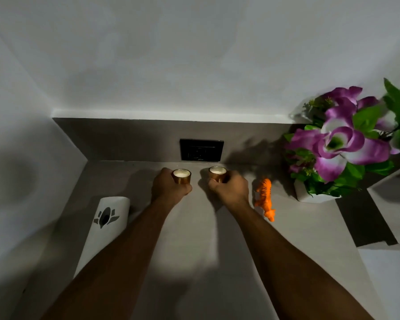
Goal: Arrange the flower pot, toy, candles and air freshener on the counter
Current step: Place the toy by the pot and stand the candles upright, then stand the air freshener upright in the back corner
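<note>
Brass-cupped candles sit mid-frame by the wall socket point(201, 150), the left candle point(182, 176) clasped by the left hand point(170, 187), the right candle point(217, 173) half hidden in the right hand point(229, 187), flower pot point(310, 192) cropped at right.

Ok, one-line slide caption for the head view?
Left hand and right hand each grip a brass candle beside toy tiger.

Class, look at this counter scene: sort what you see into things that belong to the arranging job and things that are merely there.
Belongs to the job:
left candle, in the left hand
right candle, in the right hand
toy tiger
flower pot
air freshener

Merely there:
wall socket
</note>
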